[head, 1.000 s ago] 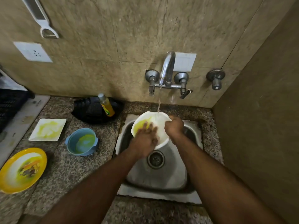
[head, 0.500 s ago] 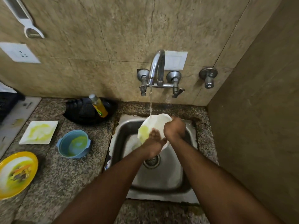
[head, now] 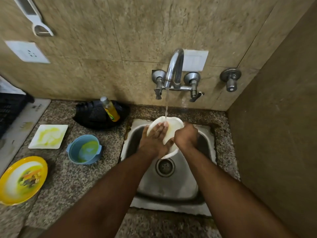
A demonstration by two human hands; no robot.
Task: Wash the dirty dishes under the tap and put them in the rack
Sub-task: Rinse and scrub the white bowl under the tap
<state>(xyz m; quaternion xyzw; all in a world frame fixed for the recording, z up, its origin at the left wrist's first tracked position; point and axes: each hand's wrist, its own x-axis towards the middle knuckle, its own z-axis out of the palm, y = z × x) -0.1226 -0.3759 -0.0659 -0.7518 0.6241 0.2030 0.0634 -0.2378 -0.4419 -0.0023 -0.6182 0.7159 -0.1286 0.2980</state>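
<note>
A white plate [head: 173, 126] is tilted over the steel sink [head: 171, 184], under water running from the tap [head: 174, 69]. My right hand [head: 186, 136] grips the plate's right rim. My left hand [head: 154, 140] lies flat on the plate's face, fingers spread under the stream. On the counter to the left wait a white square plate [head: 48, 136] with yellow smears, a blue bowl [head: 84, 149] with yellow-green residue, and a yellow plate [head: 22, 179] with food scraps.
A bottle of yellow dish liquid [head: 109, 109] leans on a black object [head: 96, 115] behind the bowl. A dark crate [head: 10, 109] sits at the far left edge on a white board. A side wall stands close to the sink's right.
My left hand has slid up the plate's face into the water stream. Less yellow residue shows on the plate. The plate stays tilted under the tap.
</note>
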